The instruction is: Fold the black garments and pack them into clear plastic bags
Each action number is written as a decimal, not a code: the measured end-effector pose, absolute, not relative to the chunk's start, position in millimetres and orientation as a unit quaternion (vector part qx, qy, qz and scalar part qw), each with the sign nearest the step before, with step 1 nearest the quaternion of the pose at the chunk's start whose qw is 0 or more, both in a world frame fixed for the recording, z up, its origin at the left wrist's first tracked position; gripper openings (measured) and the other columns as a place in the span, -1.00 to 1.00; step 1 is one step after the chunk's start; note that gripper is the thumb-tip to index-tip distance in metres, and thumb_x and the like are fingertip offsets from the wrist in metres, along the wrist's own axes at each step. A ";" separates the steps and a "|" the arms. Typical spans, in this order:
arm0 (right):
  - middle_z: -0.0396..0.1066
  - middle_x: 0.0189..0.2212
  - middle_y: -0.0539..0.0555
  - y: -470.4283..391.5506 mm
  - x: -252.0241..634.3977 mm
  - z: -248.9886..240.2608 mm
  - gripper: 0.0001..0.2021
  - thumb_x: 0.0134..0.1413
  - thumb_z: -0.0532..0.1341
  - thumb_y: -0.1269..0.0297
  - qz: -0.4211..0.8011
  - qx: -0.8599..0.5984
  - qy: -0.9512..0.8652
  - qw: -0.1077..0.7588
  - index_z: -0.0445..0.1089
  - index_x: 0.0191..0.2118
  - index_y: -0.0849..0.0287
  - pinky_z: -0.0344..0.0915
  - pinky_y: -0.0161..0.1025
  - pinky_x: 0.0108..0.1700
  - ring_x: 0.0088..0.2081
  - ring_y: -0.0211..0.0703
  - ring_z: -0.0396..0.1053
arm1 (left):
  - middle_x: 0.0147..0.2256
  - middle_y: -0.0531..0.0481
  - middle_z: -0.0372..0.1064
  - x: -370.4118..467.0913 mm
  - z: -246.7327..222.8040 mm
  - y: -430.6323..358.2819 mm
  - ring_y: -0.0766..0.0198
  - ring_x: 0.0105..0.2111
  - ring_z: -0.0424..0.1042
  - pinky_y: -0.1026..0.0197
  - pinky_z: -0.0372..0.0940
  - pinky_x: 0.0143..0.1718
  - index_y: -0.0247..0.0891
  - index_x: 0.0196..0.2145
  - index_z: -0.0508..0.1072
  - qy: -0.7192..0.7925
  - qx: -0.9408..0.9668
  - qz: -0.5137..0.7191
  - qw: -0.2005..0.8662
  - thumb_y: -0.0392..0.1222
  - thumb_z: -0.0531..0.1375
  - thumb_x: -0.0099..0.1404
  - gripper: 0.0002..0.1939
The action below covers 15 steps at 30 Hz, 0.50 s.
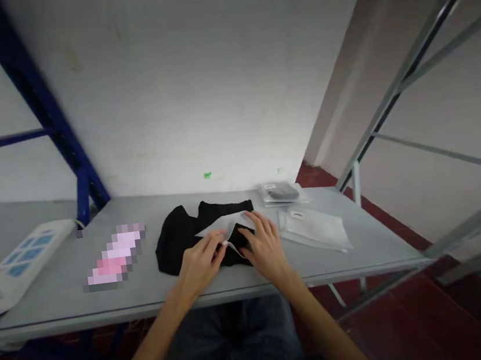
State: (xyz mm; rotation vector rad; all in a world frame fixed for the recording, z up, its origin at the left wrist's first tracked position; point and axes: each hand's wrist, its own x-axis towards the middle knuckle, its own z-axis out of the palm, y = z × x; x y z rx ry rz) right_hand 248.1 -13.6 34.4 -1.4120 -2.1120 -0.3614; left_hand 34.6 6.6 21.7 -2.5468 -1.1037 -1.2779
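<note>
A black cloth garment lies spread on the grey table in front of me. On top of it is a thin white sheet, paper or plastic, with its near edge lifted and curled. My left hand pinches that edge between thumb and fingers. My right hand grips the sheet's right side, its fingers bent over the top and its thumb lower down. Between the hands, a folded dark patch of the cloth shows. How far the sheet reaches under my right fingers is hidden.
Right of the garment lie a flat clear bag with a label and a stack of packed bags. A blurred pink item and a white power strip are on the left. Blue metal posts and a wall stand behind.
</note>
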 end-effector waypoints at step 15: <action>0.37 -0.24 0.07 7.8 254.4 61.3 -0.64 0.31 0.14 0.37 -0.001 -0.499 -0.708 0.500 0.59 0.07 -0.05 0.40 -0.24 -0.25 -0.31 -0.18 0.37 | -0.10 -0.05 0.61 9.0 40.0 24.5 0.17 -0.16 0.63 0.19 0.47 -0.11 -0.14 0.06 0.45 -0.431 -0.777 -0.457 0.037 -0.08 0.03 0.56 -0.73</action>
